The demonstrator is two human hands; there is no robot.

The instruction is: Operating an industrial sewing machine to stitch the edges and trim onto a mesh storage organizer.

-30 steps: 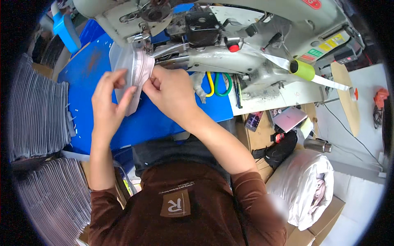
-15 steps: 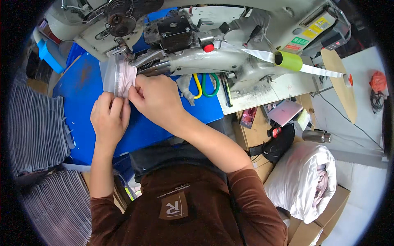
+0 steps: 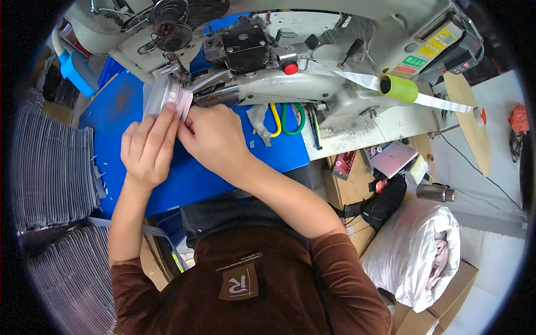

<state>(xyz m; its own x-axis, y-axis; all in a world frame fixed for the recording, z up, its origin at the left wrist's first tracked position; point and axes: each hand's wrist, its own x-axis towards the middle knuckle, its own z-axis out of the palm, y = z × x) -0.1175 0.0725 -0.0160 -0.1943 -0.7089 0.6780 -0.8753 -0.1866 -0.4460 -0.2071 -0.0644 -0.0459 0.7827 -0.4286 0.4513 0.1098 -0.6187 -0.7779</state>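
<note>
Both hands hold a small grey and pink fabric piece (image 3: 163, 96) up against the arm of a white industrial sewing machine (image 3: 290, 84). My left hand (image 3: 146, 146) grips its lower left side, fingers flat on the cloth. My right hand (image 3: 215, 139) pinches the right edge, close under the machine's needle area (image 3: 170, 70). The hands touch each other over the blue work surface (image 3: 120, 109). Most of the cloth is hidden behind my fingers.
Stacks of grey striped fabric pieces (image 3: 47, 162) lie at the left. Yellow and green handled scissors (image 3: 286, 120) rest beside the machine. A white tape roll on a green spool (image 3: 399, 88) sticks out right. A white bag (image 3: 416, 251) and cardboard boxes sit lower right.
Both hands have carried the fabric piece up and closer to the machine's needle area; the left hand went from open fingers to a closed grip on the cloth.
</note>
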